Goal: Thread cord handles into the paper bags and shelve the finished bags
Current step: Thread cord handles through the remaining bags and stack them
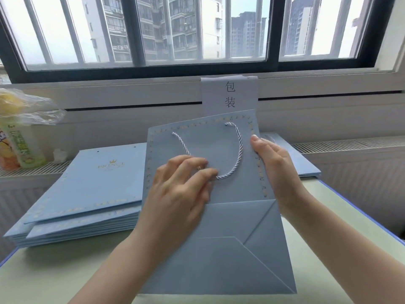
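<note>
A flat light-blue paper bag (232, 244) is held tilted up above the table, folded bottom toward me. A white twisted cord handle (237, 154) hangs in a loop from its two top holes. My left hand (177, 194) lies on the bag's face, its fingertips pinching the low part of the cord. My right hand (276, 172) grips the bag's right edge, thumb on the front. A stack of flat blue bags (87, 194) without cords lies to the left on the table.
A second, lower pile of blue bags (304, 165) lies behind my right hand. A drink bottle in a plastic bag (19, 137) stands on the radiator ledge at far left. A paper sign (230, 95) hangs from the windowsill. The pale green table (54, 270) has blue edges.
</note>
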The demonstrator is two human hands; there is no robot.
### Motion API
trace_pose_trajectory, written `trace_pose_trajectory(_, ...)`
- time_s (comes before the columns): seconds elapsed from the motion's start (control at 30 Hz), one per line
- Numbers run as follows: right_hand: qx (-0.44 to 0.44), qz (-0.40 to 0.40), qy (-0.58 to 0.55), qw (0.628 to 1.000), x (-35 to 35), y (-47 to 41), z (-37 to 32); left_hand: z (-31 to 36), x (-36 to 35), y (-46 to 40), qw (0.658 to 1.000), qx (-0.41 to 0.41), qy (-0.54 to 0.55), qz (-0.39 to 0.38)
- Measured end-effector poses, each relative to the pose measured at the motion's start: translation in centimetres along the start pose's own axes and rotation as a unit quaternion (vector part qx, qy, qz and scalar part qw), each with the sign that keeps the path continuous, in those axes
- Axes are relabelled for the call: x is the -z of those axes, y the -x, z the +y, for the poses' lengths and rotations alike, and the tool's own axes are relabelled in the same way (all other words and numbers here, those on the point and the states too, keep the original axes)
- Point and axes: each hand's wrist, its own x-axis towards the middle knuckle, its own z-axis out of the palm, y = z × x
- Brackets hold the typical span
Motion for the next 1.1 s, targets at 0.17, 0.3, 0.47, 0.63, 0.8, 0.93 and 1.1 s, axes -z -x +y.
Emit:
trace_pose_trajectory(0.17, -0.027, 0.109, -0.045, 0.993, 1.5, -0.8, -0.2, -0.2, -0.7, 0.2, 0.998, -0.010, 0.035, -0.060)
trace_pose_trajectory(0.3, -0.025, 0.161, -0.064, 0.984, 1.9, -1.2, 0.1, -0.8, -1.3, 0.8, 0.992, -0.021, -0.009, -0.123)
trace_pose_trajectory(0.47, 0.022, 0.231, -0.098, 0.968, 2.7, -2.1, 0.0, -0.6, -1.4, 1.0, 0.982, -0.080, -0.063, -0.156)
trace_pose_trajectory(0.63, -0.005, 0.173, -0.207, 0.963, 3.1, -2.2, -0.4, -0.4, -1.7, 1.2, 0.983, -0.031, -0.143, -0.112)
trace_pose_trajectory(0.8, 0.048, 0.050, -0.188, 0.980, 1.9, -2.2, -0.6, -0.9, -0.7, 0.7, 0.992, 0.048, -0.108, 0.050)
trace_pose_trajectory(0.93, 0.101, 0.072, -0.059, 0.991, 1.6, -1.8, -0.3, -1.6, -0.2, 0.5, 0.991, 0.087, -0.016, 0.100)
trace_pose_trajectory(1.1, 0.148, 0.133, 0.074, 0.977, 2.1, -2.3, 0.2, -1.8, -0.5, 0.2, 0.967, 0.162, 0.093, 0.175)
